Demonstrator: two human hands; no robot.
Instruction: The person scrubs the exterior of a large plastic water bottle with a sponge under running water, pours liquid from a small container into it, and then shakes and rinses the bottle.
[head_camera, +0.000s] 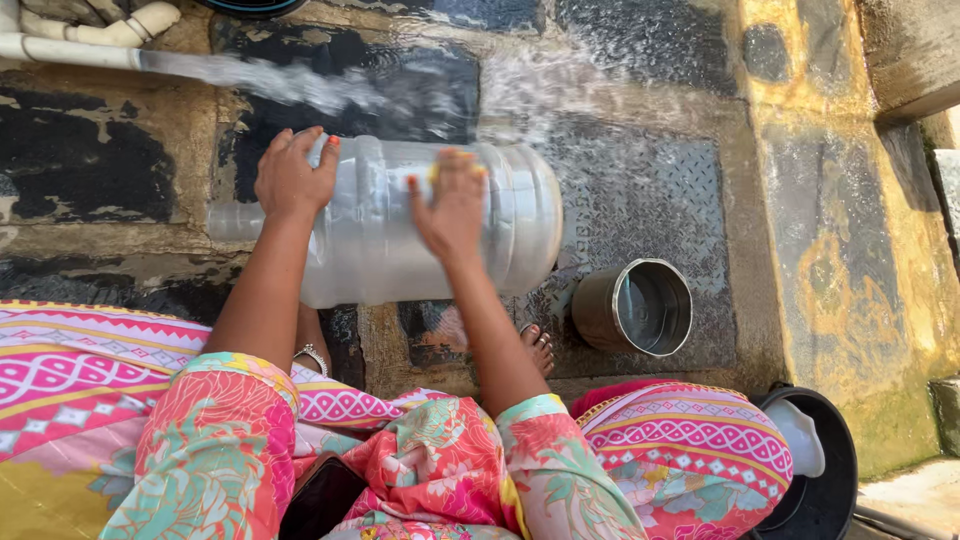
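A large clear plastic jar (400, 225) lies on its side on the wet ground, its narrow neck pointing left and its flat base to the right. The left hand (292, 178) rests on the upper part of the jar near the neck, fingers spread and curved over the ribbed wall, pressing on it rather than closing around it. The right hand (452, 205) lies flat on the middle of the jar, fingers stretched out and pressed against the plastic; something small and yellow shows under the fingertips, too blurred to tell what it is.

A white pipe (65, 50) at the upper left sends a stream of water (290, 85) across the ground just above the jar, splashing onto the dark metal plate (650, 190) with its raised pattern. A steel pot (635, 307) lies tipped on its side just to the right of the jar's base, its open mouth facing right, apart from both hands. A bare foot (538, 348) shows below the jar, between the jar and the person's knees, which are covered in pink and green patterned cloth (420, 460). At the lower right stands a black tub (830, 490) holding a white object, well apart from the jar.
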